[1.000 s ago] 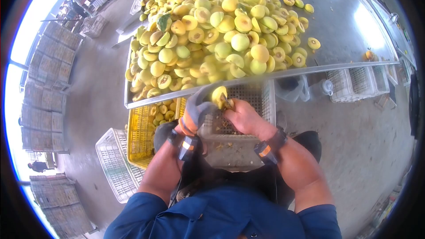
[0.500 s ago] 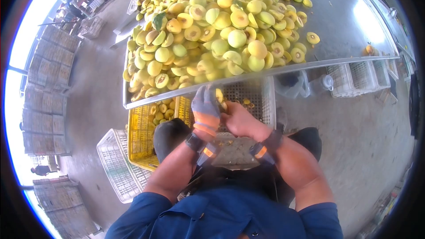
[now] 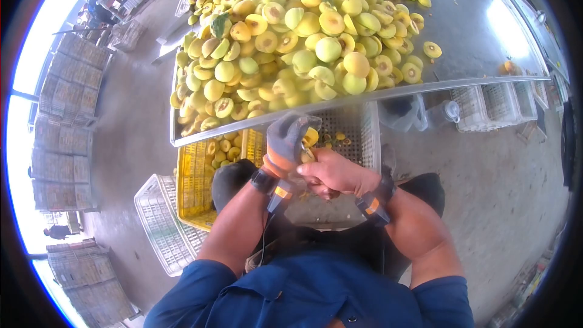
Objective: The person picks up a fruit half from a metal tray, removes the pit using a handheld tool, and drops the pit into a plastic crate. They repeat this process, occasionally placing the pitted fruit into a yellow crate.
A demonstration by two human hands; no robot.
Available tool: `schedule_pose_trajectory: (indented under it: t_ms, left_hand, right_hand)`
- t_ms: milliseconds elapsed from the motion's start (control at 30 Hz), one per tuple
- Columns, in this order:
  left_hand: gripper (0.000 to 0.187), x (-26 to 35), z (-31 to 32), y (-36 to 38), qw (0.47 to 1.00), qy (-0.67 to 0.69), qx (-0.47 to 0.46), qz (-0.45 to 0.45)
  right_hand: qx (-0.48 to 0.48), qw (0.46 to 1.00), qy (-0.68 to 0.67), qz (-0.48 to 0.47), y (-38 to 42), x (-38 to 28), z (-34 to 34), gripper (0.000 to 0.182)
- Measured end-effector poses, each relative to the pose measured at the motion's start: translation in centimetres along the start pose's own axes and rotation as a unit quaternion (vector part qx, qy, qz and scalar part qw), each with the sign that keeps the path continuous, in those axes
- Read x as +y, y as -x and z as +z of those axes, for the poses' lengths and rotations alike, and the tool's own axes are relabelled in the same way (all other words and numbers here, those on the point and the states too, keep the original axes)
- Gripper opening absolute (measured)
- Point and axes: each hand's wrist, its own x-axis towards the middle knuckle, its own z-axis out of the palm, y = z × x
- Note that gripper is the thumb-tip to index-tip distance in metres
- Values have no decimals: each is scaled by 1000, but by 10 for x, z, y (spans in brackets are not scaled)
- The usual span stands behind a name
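My left hand (image 3: 286, 140), in a grey and orange glove, is closed round a cut yellow fruit (image 3: 310, 137) just below the table's front rim. Bare and closed, my right hand (image 3: 337, 172) meets it from the right; a small object between the hands is too hidden to name. Both hands are above a grey crate (image 3: 371, 140) with a few fruit pieces at its bottom. Halved yellow-green fruits (image 3: 303, 61) are heaped on the metal table (image 3: 461, 30) in front. To the left, a yellow crate (image 3: 195, 182) holds more fruit halves.
White crates (image 3: 164, 222) stand on the floor at the left, beside the yellow one. More white crates (image 3: 486, 106) and a plastic bag (image 3: 404, 114) are under the table at the right. Tall crate stacks (image 3: 67, 121) line the far left. A distant person (image 3: 57, 231) shows there.
My left hand has turned, and its fingers now curl over the fruit. The right hand has shifted slightly right and down, its wrist turned. The view has moved slightly.
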Motion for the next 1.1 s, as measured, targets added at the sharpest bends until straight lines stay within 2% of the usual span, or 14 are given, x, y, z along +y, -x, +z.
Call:
schedule_pose_trajectory:
  t_ms: [100, 133, 233, 300, 433, 500, 533, 633, 667, 767, 900, 933, 1067, 1100]
  left_hand:
    - [36, 0, -4, -2, 999, 15, 3, -43]
    - [36, -13, 1, 5, 995, -18, 39, -87]
    - [39, -24, -21, 3, 986, 11, 30, -164]
    - [31, -37, -38, 16, 985, -91, 49, -138]
    - [22, -50, -118, 27, 928, 60, 139, -340]
    - [26, -77, -143, 41, 862, 78, 200, -460]
    - [36, -73, -153, 44, 898, -141, 112, -402]
    - [45, -55, -144, 17, 938, -238, 59, -246]
    - [53, -53, -131, 4, 959, -146, 40, -239]
    - [59, -34, -83, -52, 977, -148, -81, -134]
    - [61, -55, -34, -85, 936, -220, -261, -82]
    - [56, -60, -31, -89, 935, -240, -255, -53]
    - [50, -52, -47, -80, 984, 12, -110, -142]
    - [50, -42, -52, -76, 965, 119, -95, -211]
  right_hand:
    - [-4, 998, 54, -21, 0, 5, -7, 21]
    - [-4, 997, 78, -29, 0, 5, -8, 22]
    - [75, 992, 104, 20, 4, 1, -5, 27]
    - [103, 989, 100, 30, -2, 10, -13, 29]
    - [145, 986, 75, -26, -6, 23, -14, 30]
    - [157, 983, 81, -38, -7, 26, -13, 30]
    - [163, 982, 85, -43, -8, 28, -12, 30]
    - [171, 977, 115, -64, -17, 34, -14, 29]
    - [168, 974, 134, -68, -17, 31, -13, 28]
    - [171, 963, 188, -84, -12, 11, -6, 25]
    - [190, 951, 217, -110, -14, -1, -5, 21]
    - [196, 949, 215, -118, -16, 1, -8, 21]
    - [237, 920, 251, -185, -22, 1, -21, 31]
    - [243, 914, 244, -215, -16, -9, -12, 31]
